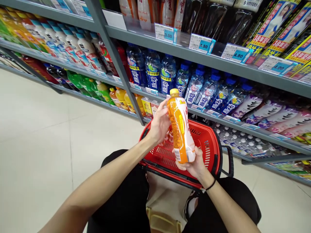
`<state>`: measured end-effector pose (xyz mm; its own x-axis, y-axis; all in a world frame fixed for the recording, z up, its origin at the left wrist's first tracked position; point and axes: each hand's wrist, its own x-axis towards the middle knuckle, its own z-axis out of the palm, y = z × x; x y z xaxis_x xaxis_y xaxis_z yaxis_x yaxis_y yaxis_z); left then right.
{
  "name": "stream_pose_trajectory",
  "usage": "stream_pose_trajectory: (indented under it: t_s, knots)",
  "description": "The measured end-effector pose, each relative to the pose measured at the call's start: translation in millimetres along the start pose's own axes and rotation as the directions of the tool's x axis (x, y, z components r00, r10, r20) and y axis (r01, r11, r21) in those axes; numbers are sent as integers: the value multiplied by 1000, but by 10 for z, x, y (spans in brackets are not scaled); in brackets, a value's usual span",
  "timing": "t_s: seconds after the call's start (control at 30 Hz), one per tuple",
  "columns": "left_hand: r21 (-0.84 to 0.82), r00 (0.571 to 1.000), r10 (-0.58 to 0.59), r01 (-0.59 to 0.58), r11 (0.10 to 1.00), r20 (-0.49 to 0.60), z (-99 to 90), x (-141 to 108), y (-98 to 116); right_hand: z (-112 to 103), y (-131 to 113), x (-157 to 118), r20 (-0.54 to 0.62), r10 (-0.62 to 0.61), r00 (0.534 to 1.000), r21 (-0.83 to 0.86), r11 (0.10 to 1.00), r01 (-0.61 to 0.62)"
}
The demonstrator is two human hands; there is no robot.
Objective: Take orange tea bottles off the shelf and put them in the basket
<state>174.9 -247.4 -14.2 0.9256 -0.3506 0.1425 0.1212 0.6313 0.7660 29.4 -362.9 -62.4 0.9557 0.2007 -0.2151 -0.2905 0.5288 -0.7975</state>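
Note:
I hold an orange juice bottle with a yellow cap and a white and orange label, upright over a red shopping basket. My left hand grips the bottle's upper part from the left. My right hand cups its base from below. The basket stands on the floor between my knees and the shelves, with a few items faintly visible inside it behind the bottle.
Grey store shelves run along the right, stocked with blue-labelled drink bottles, orange and green sodas and price tags. Pale tiled floor stretches to the left. A yellow stool edge shows under me.

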Motion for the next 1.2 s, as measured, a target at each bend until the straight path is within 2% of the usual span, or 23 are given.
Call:
stream_pose_trajectory:
  t_s: [0.17, 0.37, 0.5, 0.63, 0.73, 0.8, 0.87, 0.97, 1.07, 1.13, 1.2]
  knots:
    - [-26, 1000, 3, -3, 1000, 22, 8, -14, 4, -12, -119, -5, 56, 26, 998, 119, 992, -32]
    - [-57, 1000, -8, 9, 998, 20, 9, -1, 18, -13, -115, 3, 3, -6, 1000, 139, 990, 6]
    - [-42, 1000, 7, -7, 999, 9, 27, -21, 49, 23, -36, 14, 100, -121, 988, 200, 975, 99]
    - [-7, 1000, 13, -13, 1000, -9, 5, -7, 102, 31, -9, 5, 221, -87, 971, 182, 982, 46]
    - [6, 999, -32, 32, 999, -13, -34, 45, 166, 11, -7, 19, 170, -50, 984, 203, 979, 14]
    - [-8, 999, -50, 50, 999, -22, -60, 90, 208, -5, 6, 44, 85, -80, 993, 200, 978, 61]
    - [-37, 998, -47, 45, 998, -47, -85, 135, 239, -20, 23, 73, -10, -149, 989, 125, 981, 149]
    - [-56, 997, -37, 33, 998, -71, -127, 188, 260, -50, 34, 101, -159, -310, 937, -80, 950, 301]
    - [-54, 995, -41, 36, 998, -89, -174, 215, 255, -109, 15, 98, -271, -472, 839, -272, 873, 404]
    - [-54, 992, -60, 55, 997, -107, -197, 224, 244, -169, -10, 74, -282, -562, 778, -419, 801, 427]
    - [-44, 990, -72, 67, 997, -119, -207, 231, 234, -239, -37, 31, -228, -649, 726, -612, 675, 411]
